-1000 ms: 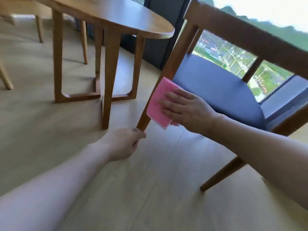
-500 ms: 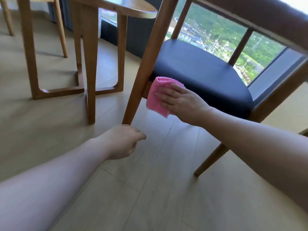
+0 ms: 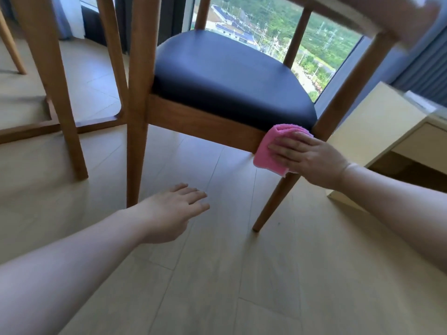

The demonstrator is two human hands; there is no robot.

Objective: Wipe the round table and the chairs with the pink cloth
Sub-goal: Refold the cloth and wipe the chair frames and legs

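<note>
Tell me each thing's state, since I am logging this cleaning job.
Pink cloth: folded, pressed flat against the chair's wooden frame.
Right hand: fingers straight, pressing the cloth.
Left hand: open, holding nothing, above the floor.
Chair: upright, dark seat bare.

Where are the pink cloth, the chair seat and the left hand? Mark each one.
pink cloth (image 3: 266, 154): head view, on its bare left part beside the fingers.
chair seat (image 3: 229, 76): head view, middle of the dark cushion.
left hand (image 3: 174, 209): head view, back of the hand.
</note>
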